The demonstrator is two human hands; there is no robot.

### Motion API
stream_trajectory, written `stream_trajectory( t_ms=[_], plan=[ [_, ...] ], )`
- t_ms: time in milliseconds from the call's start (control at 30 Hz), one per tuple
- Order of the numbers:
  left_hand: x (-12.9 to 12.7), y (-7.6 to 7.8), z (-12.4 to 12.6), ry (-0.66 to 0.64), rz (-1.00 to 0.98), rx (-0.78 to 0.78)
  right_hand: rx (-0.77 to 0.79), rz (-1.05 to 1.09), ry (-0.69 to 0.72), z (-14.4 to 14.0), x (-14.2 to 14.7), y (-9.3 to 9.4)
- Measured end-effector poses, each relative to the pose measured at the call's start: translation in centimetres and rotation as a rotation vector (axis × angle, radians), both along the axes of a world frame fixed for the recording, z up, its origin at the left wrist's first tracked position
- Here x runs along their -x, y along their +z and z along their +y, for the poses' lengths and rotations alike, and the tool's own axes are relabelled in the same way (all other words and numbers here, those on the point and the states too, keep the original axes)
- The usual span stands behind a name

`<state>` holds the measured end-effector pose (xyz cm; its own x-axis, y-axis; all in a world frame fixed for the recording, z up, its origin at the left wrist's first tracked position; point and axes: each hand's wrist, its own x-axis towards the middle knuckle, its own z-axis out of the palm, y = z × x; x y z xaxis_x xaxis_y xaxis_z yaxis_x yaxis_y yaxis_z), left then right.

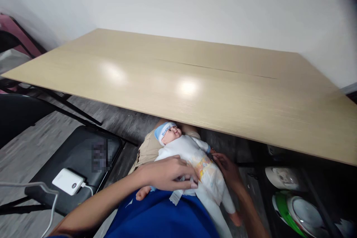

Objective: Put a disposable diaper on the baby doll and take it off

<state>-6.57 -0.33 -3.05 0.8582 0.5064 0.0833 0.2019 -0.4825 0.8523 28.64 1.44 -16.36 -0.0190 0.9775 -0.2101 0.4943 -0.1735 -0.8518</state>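
A baby doll [181, 148] in a white outfit and a blue-and-white cap [164, 133] lies face up across the lap, head toward the table. Around its hips is a white diaper [213, 180] with a yellow printed front. My left hand [174, 173] rests on the near side of the doll, its thumb and fingers closed at the diaper's edge. Below it hangs a pale diaper tab [176, 196]. My right hand [226, 167] is at the diaper's far side, fingers bent together beside the doll's small hand; what is between the fingertips is hidden.
A wooden-topped table [156, 78] stands in front, its edge just beyond the doll's head. On the left, a black chair [75, 148] carries a white power bank [68, 181] with a cable [54, 202]. At lower right, a green-and-white round object [284, 208] sits under the table.
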Motion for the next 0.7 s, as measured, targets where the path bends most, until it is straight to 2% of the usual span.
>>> stream_trajectory(
  t_ms=[100, 200, 300, 333, 400, 467, 567, 633, 700],
  plan=[
    [-1.4, 1.0, 1.3, 0.144, -0.032, -0.036, -0.084, -0.046, 0.016, 0.3, 0.8, 3.3],
    [-3.2, 1.7, 2.8, 0.263, -0.043, -0.082, -0.207, -0.049, 0.238, 0.6, 3.2, 6.5],
    [-4.7, 1.4, 4.1, 0.291, -0.021, -0.14, -0.244, -0.054, 0.515, 1.0, 6.0, 8.9],
    [-5.1, 1.1, 4.5, 0.288, -0.007, -0.156, -0.246, -0.068, 0.572, 1.0, 6.5, 9.5],
    [-5.9, 0.6, 5.1, 0.27, 0.016, -0.172, -0.231, -0.105, 0.601, 0.9, 6.3, 10.7],
    [-6.9, 0.2, 5.7, 0.241, 0.039, -0.171, -0.139, -0.133, 0.553, 0.4, 4.5, 11.9],
    [-10.0, -0.6, 6.9, 0.147, 0.163, -0.174, 0.151, -0.156, 0.45, -1.5, 0.6, 13.1],
    [-13.2, -1.7, 7.6, -0.018, 0.325, -0.191, 0.348, -0.12, 0.407, -3.2, -1.1, 13.0],
    [-16.7, -3.3, 7.9, -0.228, 0.483, -0.212, 0.457, -0.086, 0.393, -4.9, -1.4, 12.1]
  ],
)
